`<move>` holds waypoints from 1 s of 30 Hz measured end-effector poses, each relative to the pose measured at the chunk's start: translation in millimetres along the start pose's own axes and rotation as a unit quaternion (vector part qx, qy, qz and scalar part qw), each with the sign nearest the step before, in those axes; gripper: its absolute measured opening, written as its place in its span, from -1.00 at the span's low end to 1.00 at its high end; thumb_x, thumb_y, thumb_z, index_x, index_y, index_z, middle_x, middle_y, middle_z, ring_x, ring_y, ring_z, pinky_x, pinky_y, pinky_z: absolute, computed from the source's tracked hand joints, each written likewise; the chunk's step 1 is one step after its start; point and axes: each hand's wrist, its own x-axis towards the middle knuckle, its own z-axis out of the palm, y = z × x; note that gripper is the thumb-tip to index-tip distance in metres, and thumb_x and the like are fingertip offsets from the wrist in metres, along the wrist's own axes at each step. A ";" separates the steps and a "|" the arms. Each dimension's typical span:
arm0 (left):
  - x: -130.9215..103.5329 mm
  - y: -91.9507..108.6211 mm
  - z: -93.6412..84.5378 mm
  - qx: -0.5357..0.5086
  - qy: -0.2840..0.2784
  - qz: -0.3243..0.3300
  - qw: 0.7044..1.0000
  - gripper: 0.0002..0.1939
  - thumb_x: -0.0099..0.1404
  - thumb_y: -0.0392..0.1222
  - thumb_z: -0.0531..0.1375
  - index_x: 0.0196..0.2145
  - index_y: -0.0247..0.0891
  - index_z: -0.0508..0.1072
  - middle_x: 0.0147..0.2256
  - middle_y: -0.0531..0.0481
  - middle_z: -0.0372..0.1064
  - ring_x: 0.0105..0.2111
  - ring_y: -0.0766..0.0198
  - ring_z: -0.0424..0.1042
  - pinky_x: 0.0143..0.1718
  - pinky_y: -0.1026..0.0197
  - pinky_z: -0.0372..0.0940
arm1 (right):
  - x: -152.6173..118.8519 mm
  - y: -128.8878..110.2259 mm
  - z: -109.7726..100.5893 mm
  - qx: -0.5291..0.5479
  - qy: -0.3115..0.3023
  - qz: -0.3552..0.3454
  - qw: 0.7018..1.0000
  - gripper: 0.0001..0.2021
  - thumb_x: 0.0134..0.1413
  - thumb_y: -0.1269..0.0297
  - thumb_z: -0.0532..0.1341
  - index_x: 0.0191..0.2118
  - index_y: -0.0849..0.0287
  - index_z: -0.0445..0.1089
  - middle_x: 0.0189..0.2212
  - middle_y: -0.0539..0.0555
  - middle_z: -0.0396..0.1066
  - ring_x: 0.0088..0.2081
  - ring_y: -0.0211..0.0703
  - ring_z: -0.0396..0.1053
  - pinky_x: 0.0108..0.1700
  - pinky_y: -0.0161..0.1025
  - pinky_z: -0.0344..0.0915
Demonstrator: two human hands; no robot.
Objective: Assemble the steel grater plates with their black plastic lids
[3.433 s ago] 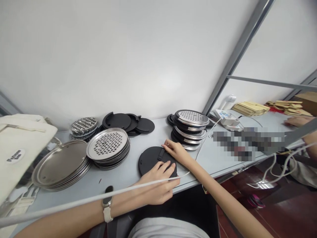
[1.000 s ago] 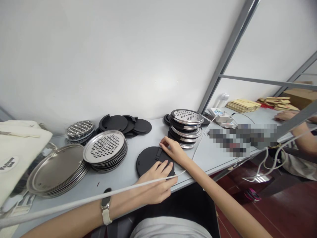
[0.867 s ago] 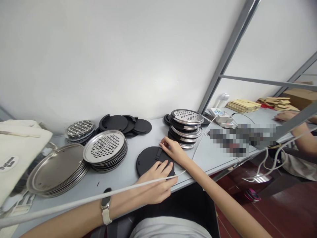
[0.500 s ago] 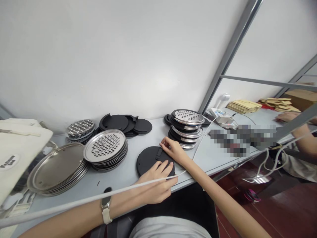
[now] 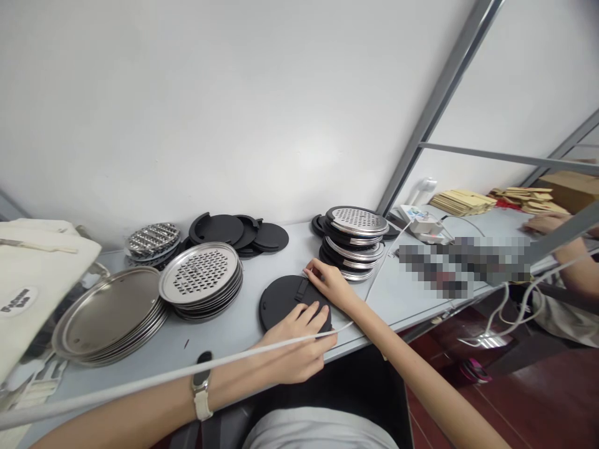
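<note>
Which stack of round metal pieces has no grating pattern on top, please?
The leftmost stack, beside the cream bag: its top plate has a smooth middle; the others' tops are perforated or ridged.

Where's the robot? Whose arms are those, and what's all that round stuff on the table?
There's no robot here! These are a person's two bare hands. Every picture comes from one camera worn on their head, looking forward and down.

The left hand rests its fingers on a round black disc. The right hand has its fingertips at the disc's far edge. I can't tell how tightly they hold it.

On the table, to the left, are stacked plain metal plates and metal discs full of holes. Behind are more black round pieces. Right of those stands a stack of black and metal pieces.

The hand far to the right is another person's. The blocky patch nearby is blurred, so I can't say what's there.
</note>
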 end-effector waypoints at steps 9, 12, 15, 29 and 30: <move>0.0 -1.8 1.5 0.004 -0.013 0.011 1.000 -0.68 0.27 -0.13 0.09 -0.02 -0.21 0.31 0.10 -0.23 0.21 0.11 -0.05 0.18 0.05 0.00 0.10 | 0.8 0.8 0.5 0.007 -0.008 0.004 1.000 -0.83 0.24 0.23 0.05 -0.34 0.16 0.28 -0.58 -0.07 0.24 -0.54 -0.28 0.20 -0.45 -0.34 0.12; -0.2 -0.8 0.4 0.001 -0.004 0.006 1.000 -0.69 0.27 -0.14 0.09 -0.03 -0.20 0.32 0.10 -0.21 0.21 0.11 -0.03 0.18 0.05 0.01 0.09 | 0.6 0.4 0.6 0.015 -0.009 0.007 1.000 -0.83 0.23 0.22 0.06 -0.35 0.16 0.27 -0.57 -0.07 0.25 -0.54 -0.28 0.21 -0.46 -0.35 0.12; -0.3 0.0 0.1 0.002 0.006 0.001 1.000 -0.70 0.27 -0.14 0.09 -0.04 -0.20 0.33 0.09 -0.20 0.22 0.11 -0.02 0.18 0.05 0.01 0.09 | 0.3 0.3 0.7 0.019 -0.011 0.004 1.000 -0.81 0.23 0.22 0.06 -0.38 0.16 0.25 -0.57 -0.06 0.26 -0.53 -0.28 0.21 -0.45 -0.35 0.12; -0.3 -0.1 -2.6 0.010 0.003 0.005 1.000 -0.73 0.28 -0.15 0.08 -0.07 -0.20 0.33 0.08 -0.20 0.23 0.10 -0.03 0.19 0.06 0.01 0.10 | 1.2 0.0 -0.3 -0.010 -0.033 0.014 0.999 -0.72 0.26 0.20 0.01 -0.48 0.14 0.16 -0.60 -0.08 0.20 -0.55 -0.29 0.15 -0.46 -0.34 0.07; -0.2 0.1 -3.0 0.010 0.005 0.006 1.000 -0.73 0.28 -0.15 0.08 -0.06 -0.20 0.33 0.08 -0.20 0.23 0.10 -0.03 0.20 0.06 0.01 0.11 | 1.0 0.6 0.5 -0.014 -0.027 0.019 0.999 -0.72 0.26 0.20 0.00 -0.48 0.14 0.14 -0.60 -0.08 0.19 -0.55 -0.28 0.15 -0.45 -0.34 0.07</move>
